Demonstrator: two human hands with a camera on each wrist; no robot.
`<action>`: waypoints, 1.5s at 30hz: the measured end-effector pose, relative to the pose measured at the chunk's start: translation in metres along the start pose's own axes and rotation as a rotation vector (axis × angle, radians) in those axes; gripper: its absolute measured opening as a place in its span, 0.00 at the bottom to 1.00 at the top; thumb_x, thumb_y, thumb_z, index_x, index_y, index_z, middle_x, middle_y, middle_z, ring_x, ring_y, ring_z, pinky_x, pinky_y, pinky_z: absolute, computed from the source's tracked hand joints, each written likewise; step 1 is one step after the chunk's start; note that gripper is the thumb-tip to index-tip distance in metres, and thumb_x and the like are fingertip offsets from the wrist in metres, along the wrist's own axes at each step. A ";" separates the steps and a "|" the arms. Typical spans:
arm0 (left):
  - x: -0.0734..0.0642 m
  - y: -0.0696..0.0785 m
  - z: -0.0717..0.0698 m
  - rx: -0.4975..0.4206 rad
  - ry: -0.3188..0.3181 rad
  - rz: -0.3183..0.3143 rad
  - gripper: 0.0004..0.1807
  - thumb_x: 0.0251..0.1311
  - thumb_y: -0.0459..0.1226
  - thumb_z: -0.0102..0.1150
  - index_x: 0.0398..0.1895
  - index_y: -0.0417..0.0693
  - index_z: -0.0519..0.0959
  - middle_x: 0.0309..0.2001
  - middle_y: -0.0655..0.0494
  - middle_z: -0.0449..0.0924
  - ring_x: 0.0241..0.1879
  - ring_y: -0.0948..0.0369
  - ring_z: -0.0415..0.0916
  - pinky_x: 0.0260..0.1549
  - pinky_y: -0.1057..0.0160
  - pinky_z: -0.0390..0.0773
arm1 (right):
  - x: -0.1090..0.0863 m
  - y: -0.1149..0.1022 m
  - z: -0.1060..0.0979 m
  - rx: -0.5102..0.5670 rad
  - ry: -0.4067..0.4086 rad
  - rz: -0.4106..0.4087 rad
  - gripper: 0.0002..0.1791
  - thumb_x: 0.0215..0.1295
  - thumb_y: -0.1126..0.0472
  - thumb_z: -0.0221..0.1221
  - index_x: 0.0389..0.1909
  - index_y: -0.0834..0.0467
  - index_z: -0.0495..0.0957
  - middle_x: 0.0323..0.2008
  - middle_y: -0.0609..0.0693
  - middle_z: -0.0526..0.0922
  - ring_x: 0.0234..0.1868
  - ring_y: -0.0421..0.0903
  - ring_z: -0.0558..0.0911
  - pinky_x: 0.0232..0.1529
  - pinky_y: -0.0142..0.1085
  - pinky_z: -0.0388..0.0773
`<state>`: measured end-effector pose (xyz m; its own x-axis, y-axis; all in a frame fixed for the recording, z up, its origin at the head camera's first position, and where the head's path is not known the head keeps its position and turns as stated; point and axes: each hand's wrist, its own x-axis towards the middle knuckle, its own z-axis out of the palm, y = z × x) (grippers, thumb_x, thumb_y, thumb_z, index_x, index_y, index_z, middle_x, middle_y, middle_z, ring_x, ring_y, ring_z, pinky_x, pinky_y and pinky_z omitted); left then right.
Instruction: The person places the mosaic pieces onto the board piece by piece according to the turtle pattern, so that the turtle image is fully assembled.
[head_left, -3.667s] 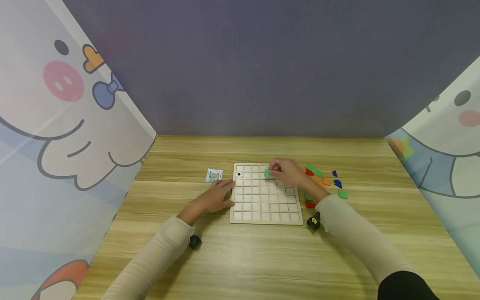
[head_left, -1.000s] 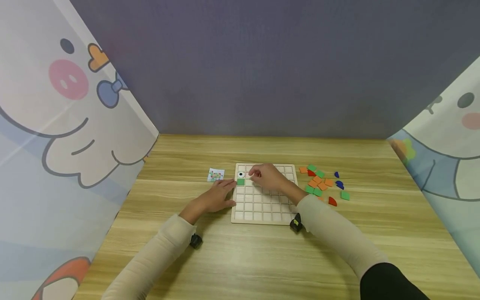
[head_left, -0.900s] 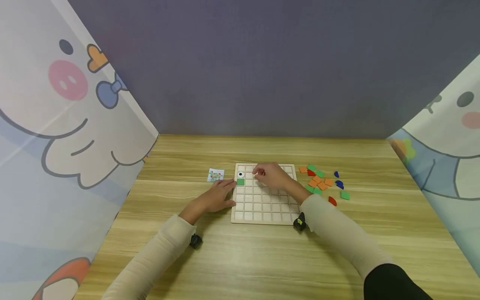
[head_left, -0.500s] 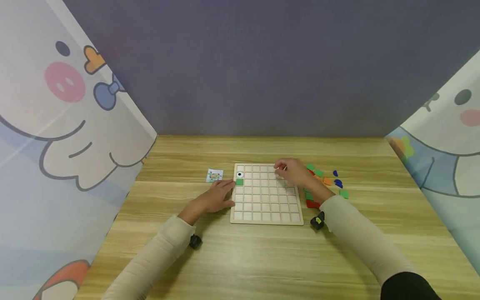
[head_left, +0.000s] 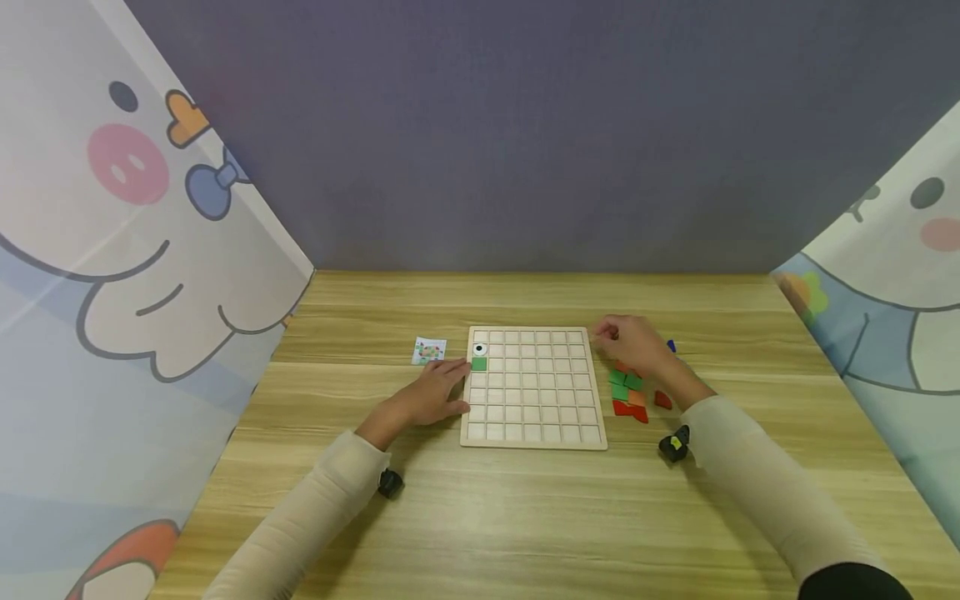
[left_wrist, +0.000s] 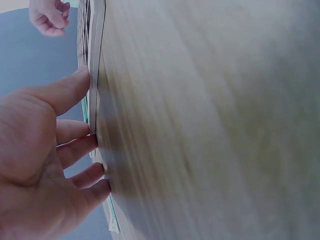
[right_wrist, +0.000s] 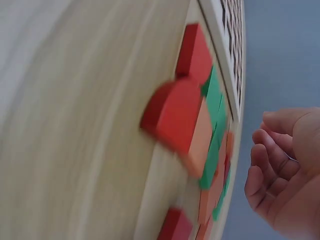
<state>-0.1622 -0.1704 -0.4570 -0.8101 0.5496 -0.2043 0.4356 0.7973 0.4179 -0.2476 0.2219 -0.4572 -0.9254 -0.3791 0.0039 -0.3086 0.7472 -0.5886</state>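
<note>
A pale wooden grid board [head_left: 532, 388] lies flat on the table. In its left column sit a white tile with a black dot [head_left: 479, 349] and, just below, a green square tile [head_left: 479, 364]. With its fingers spread, my left hand [head_left: 433, 392] touches the board's left edge; the left wrist view shows its fingertips [left_wrist: 82, 80] at the board's side. My right hand [head_left: 633, 343] hovers over the loose pieces right of the board, fingers loosely curled and holding nothing visible. Beneath it are green tiles [head_left: 619, 392], orange tiles [head_left: 636, 398] and red pieces [head_left: 632, 411].
A small printed card [head_left: 429, 351] lies left of the board, near my left hand. A blue piece [head_left: 671, 345] shows behind my right hand, and a separate red piece [head_left: 663, 400] lies near that wrist. A grey wall [head_left: 540, 167] rises behind the table [head_left: 510, 517].
My right hand brought a green tile to the board's left column, let it go under the dotted tile, then moved right to the loose pieces. The left hand has stayed put.
</note>
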 end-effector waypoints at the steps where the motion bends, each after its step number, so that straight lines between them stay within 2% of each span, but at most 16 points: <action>1: 0.000 0.000 0.000 -0.001 0.000 0.000 0.41 0.70 0.45 0.61 0.77 0.32 0.57 0.78 0.36 0.56 0.78 0.41 0.53 0.78 0.39 0.48 | 0.000 0.002 -0.001 -0.008 -0.005 0.011 0.10 0.73 0.59 0.59 0.47 0.58 0.83 0.37 0.51 0.86 0.35 0.45 0.80 0.38 0.38 0.77; 7: 0.000 0.000 0.000 0.003 -0.002 0.002 0.41 0.70 0.45 0.61 0.77 0.32 0.58 0.78 0.36 0.56 0.78 0.41 0.53 0.78 0.38 0.47 | -0.002 0.012 -0.007 -0.068 -0.033 0.033 0.10 0.74 0.59 0.57 0.47 0.58 0.84 0.34 0.50 0.85 0.26 0.41 0.75 0.34 0.36 0.74; 11: 0.000 0.000 0.000 0.000 -0.001 0.003 0.41 0.70 0.45 0.61 0.77 0.32 0.58 0.78 0.35 0.56 0.78 0.41 0.53 0.77 0.38 0.47 | -0.003 0.017 -0.011 -0.133 -0.037 0.035 0.10 0.72 0.60 0.57 0.47 0.60 0.83 0.33 0.50 0.86 0.24 0.40 0.73 0.35 0.38 0.75; 14: 0.000 0.000 -0.001 0.000 0.004 0.006 0.41 0.70 0.45 0.62 0.77 0.31 0.58 0.78 0.35 0.57 0.78 0.41 0.54 0.77 0.38 0.48 | -0.003 0.019 -0.013 -0.162 -0.037 0.044 0.10 0.72 0.60 0.58 0.47 0.60 0.83 0.34 0.50 0.86 0.27 0.39 0.77 0.38 0.40 0.77; 24: 0.000 0.000 -0.001 0.001 0.000 0.009 0.41 0.70 0.44 0.62 0.77 0.31 0.58 0.78 0.35 0.57 0.78 0.41 0.54 0.77 0.38 0.49 | -0.004 0.024 -0.012 -0.183 -0.066 0.055 0.10 0.69 0.61 0.60 0.46 0.61 0.81 0.32 0.50 0.85 0.27 0.41 0.78 0.34 0.38 0.76; 31: -0.001 -0.001 0.001 -0.016 0.001 -0.022 0.41 0.70 0.47 0.61 0.79 0.37 0.57 0.79 0.39 0.55 0.78 0.39 0.52 0.75 0.40 0.58 | -0.003 0.024 -0.011 -0.202 -0.076 0.069 0.11 0.70 0.60 0.59 0.48 0.62 0.81 0.33 0.52 0.86 0.27 0.42 0.79 0.34 0.40 0.79; 39: -0.001 -0.002 0.002 -0.024 0.004 -0.027 0.41 0.70 0.47 0.61 0.79 0.37 0.57 0.79 0.40 0.55 0.78 0.39 0.52 0.75 0.40 0.57 | -0.001 0.022 -0.012 -0.219 -0.094 0.079 0.14 0.70 0.60 0.59 0.50 0.63 0.81 0.31 0.51 0.85 0.24 0.42 0.77 0.35 0.42 0.79; 45: -0.002 0.000 0.001 -0.028 0.009 -0.027 0.41 0.70 0.46 0.62 0.79 0.37 0.58 0.79 0.39 0.56 0.77 0.38 0.52 0.75 0.40 0.58 | -0.003 0.020 -0.011 -0.193 -0.078 0.090 0.11 0.69 0.60 0.60 0.47 0.62 0.80 0.35 0.54 0.84 0.30 0.45 0.78 0.38 0.43 0.78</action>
<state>-0.1605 -0.1715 -0.4576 -0.8249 0.5255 -0.2083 0.4023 0.8046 0.4368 -0.2534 0.2439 -0.4595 -0.9335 -0.3418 -0.1085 -0.2691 0.8678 -0.4177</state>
